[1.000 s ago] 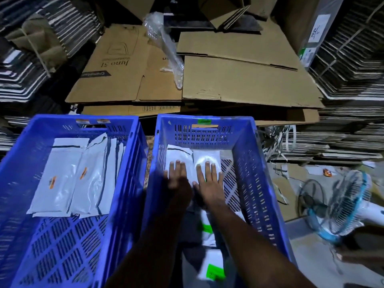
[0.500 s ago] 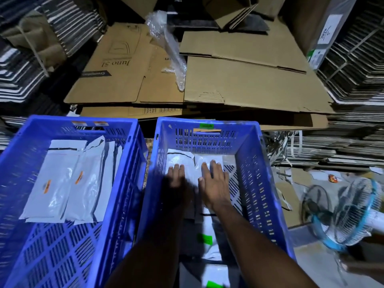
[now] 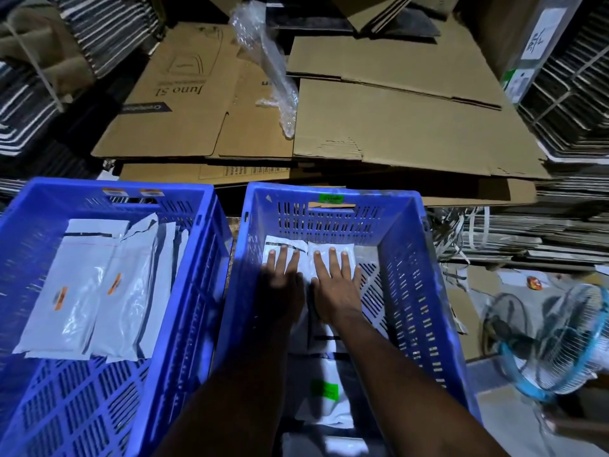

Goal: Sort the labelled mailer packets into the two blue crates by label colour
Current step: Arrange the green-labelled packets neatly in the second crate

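Two blue crates stand side by side. The left crate (image 3: 194,258) holds several white mailer packets with orange labels (image 3: 82,291). The right crate (image 3: 412,258) has a green tag on its far rim and holds white packets (image 3: 331,258) at its far end. Both my hands lie flat on those packets with straight fingers: my left hand (image 3: 280,278) on the left one, my right hand (image 3: 336,285) on the right one. Another white packet with a green label (image 3: 326,390) lies nearer me, between my forearms.
Flattened cardboard boxes (image 3: 395,127) and a strip of bubble wrap (image 3: 270,67) lie behind the crates. Stacks of folded cartons (image 3: 543,239) rise at right and left. A blue-rimmed floor fan (image 3: 553,344) stands at the lower right.
Both hands stay flat on the packets in the right crate. The view has shifted a little, so the crates sit lower in the frame; the hands have slid slightly toward the far wall.
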### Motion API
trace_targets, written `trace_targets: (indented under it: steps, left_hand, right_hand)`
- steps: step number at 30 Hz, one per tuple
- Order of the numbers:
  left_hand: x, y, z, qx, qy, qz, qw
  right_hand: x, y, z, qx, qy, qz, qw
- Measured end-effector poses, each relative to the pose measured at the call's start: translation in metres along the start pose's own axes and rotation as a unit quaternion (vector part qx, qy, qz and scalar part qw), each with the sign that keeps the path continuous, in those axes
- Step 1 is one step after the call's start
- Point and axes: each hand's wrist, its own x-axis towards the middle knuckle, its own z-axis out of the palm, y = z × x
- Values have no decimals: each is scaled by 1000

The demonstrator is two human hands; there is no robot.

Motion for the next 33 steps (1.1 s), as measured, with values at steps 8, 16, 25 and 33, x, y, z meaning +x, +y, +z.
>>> trace_targets:
  steps: [8,16,25,33]
  left_hand:
    - [0,-2,3,-53,54,16,997]
    - [-46,13,-19,13,13,-12,1000]
    - [-65,7,0,-7,-21,-54,998]
    - [-61,8,-7,-6,-69,-69,995]
  right_hand:
    - [0,3,1,17,11,-1,1000]
    - [-46,5,-9,23,47,19,998]
    - [-70,5,26,-4,39,15,999]
    - [-69,4,20,-5,11,11,1000]
